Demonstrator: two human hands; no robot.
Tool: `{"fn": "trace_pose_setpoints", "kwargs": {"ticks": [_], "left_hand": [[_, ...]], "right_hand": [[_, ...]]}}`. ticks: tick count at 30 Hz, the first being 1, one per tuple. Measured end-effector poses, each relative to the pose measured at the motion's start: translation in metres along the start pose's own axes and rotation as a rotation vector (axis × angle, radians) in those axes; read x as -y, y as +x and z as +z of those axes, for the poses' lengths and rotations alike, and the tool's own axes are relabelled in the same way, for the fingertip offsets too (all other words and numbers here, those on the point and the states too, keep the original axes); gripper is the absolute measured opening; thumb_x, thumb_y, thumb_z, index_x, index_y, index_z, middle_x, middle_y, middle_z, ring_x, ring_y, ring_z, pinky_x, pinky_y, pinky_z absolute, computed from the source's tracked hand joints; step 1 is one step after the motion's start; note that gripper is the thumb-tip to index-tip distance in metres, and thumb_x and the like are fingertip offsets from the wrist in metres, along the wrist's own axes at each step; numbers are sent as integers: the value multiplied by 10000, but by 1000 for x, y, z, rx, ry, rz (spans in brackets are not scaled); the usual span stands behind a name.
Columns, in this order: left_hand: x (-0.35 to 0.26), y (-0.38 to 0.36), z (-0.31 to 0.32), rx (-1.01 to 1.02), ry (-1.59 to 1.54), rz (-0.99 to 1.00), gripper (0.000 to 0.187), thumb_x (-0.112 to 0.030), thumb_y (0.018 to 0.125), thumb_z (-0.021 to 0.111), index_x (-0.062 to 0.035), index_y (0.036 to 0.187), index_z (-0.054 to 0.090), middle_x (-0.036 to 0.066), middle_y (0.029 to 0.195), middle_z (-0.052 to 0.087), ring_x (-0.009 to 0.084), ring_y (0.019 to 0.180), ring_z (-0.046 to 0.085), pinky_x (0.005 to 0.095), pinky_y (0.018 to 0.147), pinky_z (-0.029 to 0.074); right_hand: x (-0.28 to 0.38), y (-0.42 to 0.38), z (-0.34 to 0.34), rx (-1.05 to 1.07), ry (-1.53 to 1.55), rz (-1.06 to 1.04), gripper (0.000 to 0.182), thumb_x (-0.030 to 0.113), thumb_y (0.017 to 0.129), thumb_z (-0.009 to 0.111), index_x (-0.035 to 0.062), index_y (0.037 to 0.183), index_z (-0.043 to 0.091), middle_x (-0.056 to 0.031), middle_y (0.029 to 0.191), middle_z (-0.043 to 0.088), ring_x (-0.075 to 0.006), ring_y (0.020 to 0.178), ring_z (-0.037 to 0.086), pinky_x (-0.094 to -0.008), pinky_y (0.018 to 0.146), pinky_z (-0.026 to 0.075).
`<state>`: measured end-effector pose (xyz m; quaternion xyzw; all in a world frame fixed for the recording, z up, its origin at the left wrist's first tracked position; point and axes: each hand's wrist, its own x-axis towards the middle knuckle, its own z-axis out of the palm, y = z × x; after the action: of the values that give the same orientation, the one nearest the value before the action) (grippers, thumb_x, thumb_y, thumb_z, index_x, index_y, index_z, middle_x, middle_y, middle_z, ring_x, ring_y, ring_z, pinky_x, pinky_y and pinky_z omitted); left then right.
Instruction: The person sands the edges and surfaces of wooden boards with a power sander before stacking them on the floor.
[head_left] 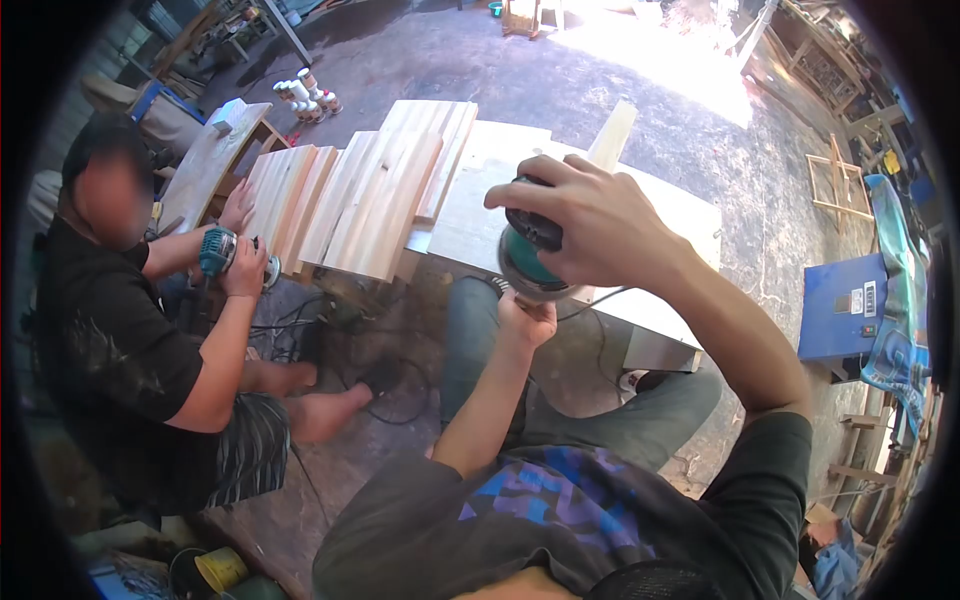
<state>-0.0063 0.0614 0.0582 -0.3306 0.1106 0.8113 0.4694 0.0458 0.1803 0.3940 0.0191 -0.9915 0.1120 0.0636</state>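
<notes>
My right hand (600, 215) is wrapped over the top of a green and black power sander (530, 255), holding it tilted above the near edge of a pale work board (480, 190). At the sander's lower rim is my left hand (528, 318), fingers curled up against its underside. Whatever those fingers pinch there is hidden by the tool. A cord (600, 298) runs off to the right beneath my right wrist. Beyond the sander, a narrow wooden strip (613, 135) lies on the board.
Several wooden panels (385, 200) lie overlapping to the left. A co-worker (130, 330) sits there, one hand on a teal power tool (218, 250), the other on the panels. White and brown cans (305, 95) stand on the floor behind. A blue machine (843, 305) stands at right.
</notes>
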Motion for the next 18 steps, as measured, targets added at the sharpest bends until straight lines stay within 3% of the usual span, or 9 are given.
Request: {"fn": "trace_pose_setpoints", "kwargs": {"ticks": [4, 8, 11, 18], "left_hand": [[3, -5, 2, 69, 3, 6, 388, -323, 1047, 593, 4, 1229, 694, 112, 1184, 742, 244, 1075, 761, 314, 768, 690], [-17, -14, 17, 83, -167, -178, 459, -297, 1007, 638, 59, 1296, 644, 199, 1278, 689, 255, 1059, 763, 264, 803, 684], [-14, -10, 12, 113, -127, -155, 464, -304, 1009, 635, 58, 1300, 646, 200, 1277, 693, 256, 1053, 765, 273, 795, 686], [-19, -3, 2, 156, -208, -212, 462, -329, 1033, 590, 20, 1332, 646, 186, 1317, 697, 276, 1103, 757, 311, 797, 685]], "right_hand": [[-27, 13, 2, -91, -34, 60, 643, 133, 732, 733, 328, 1340, 661, -41, 1313, 660, -288, 1206, 677, -420, 926, 616], [-72, 32, 1, -90, -111, 149, 712, 156, 708, 709, 355, 1387, 631, -34, 1359, 661, -289, 1202, 684, -431, 961, 615], [-99, 54, -3, -62, -108, 278, 741, 174, 686, 706, 367, 1398, 628, -30, 1360, 664, -277, 1212, 681, -424, 971, 612], [-187, 99, -6, -154, -131, 350, 747, 221, 692, 719, 352, 1420, 616, -58, 1329, 674, -283, 1172, 683, -414, 979, 581]]}}
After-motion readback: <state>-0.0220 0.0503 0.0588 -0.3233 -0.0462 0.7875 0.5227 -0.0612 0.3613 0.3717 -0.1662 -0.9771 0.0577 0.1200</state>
